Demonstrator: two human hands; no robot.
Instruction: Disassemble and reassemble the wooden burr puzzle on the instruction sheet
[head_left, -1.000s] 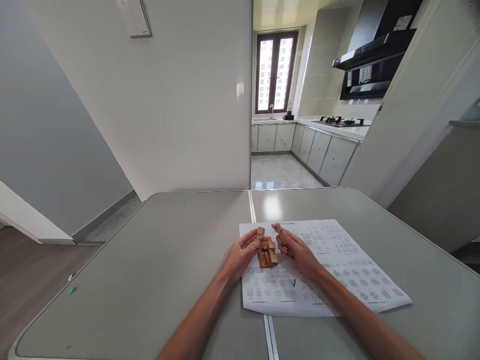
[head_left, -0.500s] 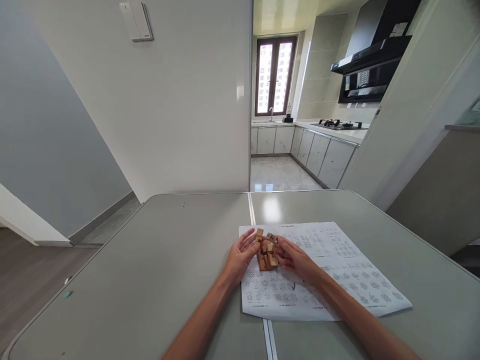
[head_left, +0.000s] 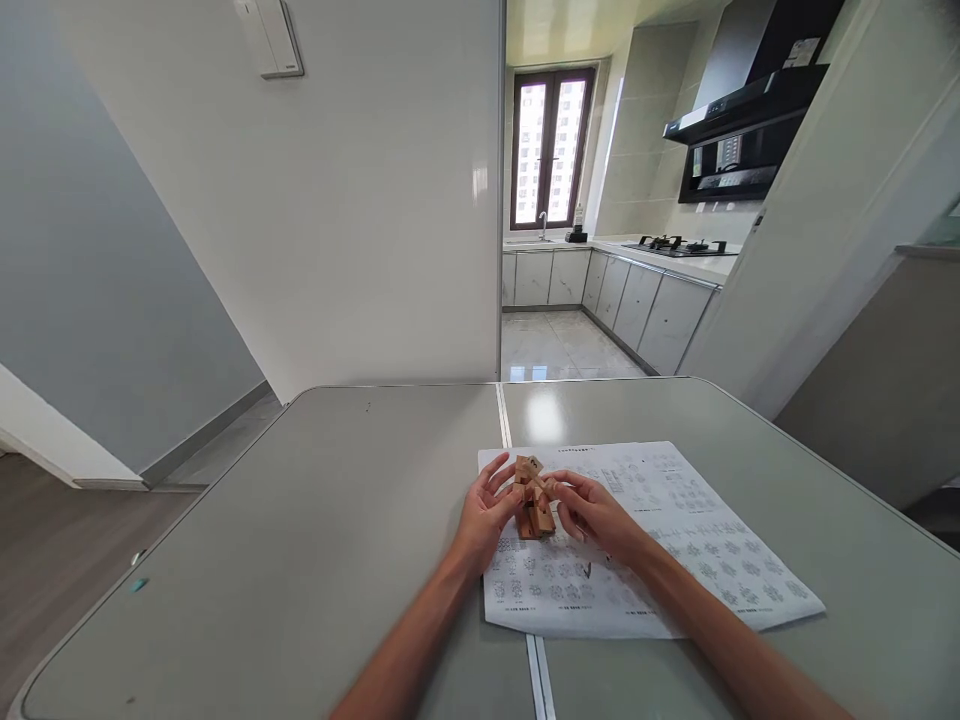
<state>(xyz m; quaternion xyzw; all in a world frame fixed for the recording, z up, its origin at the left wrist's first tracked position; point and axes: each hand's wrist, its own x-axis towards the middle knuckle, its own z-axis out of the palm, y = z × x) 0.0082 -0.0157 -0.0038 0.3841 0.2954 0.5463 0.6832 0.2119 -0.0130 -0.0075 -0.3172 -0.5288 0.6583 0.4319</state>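
Observation:
A partly joined wooden block puzzle (head_left: 534,522) of several notched brown pieces is held between my hands, above a printed sheet. My left hand (head_left: 484,510) grips its left side, thumb in front and fingers curled behind. From the right, my right hand (head_left: 589,508) pinches a lighter wooden piece (head_left: 531,467) between thumb and fingers, tilted across the top of the puzzle. Whether that piece touches the others is hard to make out. The fingers hide part of the puzzle. Under my hands lies the white instruction sheet (head_left: 705,540), covered with small diagrams and a handwritten tick mark.
The grey table (head_left: 285,560) has a metal seam (head_left: 540,680) down its middle. A small green bit (head_left: 139,584) lies near its left edge. Beyond the far edge are a white wall (head_left: 375,220) and a kitchen with a gas stove (head_left: 679,246).
My right hand has moved slightly left, bringing the lighter piece over the top of the puzzle at a different tilt. My left hand keeps its hold.

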